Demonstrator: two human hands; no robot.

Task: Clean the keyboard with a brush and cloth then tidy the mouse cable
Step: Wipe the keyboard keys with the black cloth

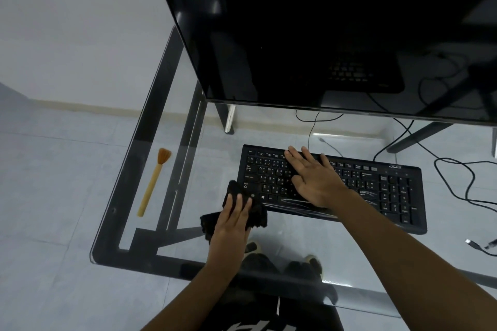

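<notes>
1. Left grip lay flat, fingers straight, pressing the black cloth at the front-left corner of the keyboard.
2. Right grip lay open & flat on the keys.
3. Best way, I think: keep it pinned, wipe w/ slow, light rows.
4. Brush lay well apart, on the left.
5. Bench was see-through glass. Tile floor showed below, w/ loose cables on the right.

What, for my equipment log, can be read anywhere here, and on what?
"acer": on the keyboard, top right corner.
"Caps Lock", "Q W E", "A S D", "Z X C": on its left keys.
Other key legends: too small.
White print on the shirt: cut off, unreadable.
</notes>
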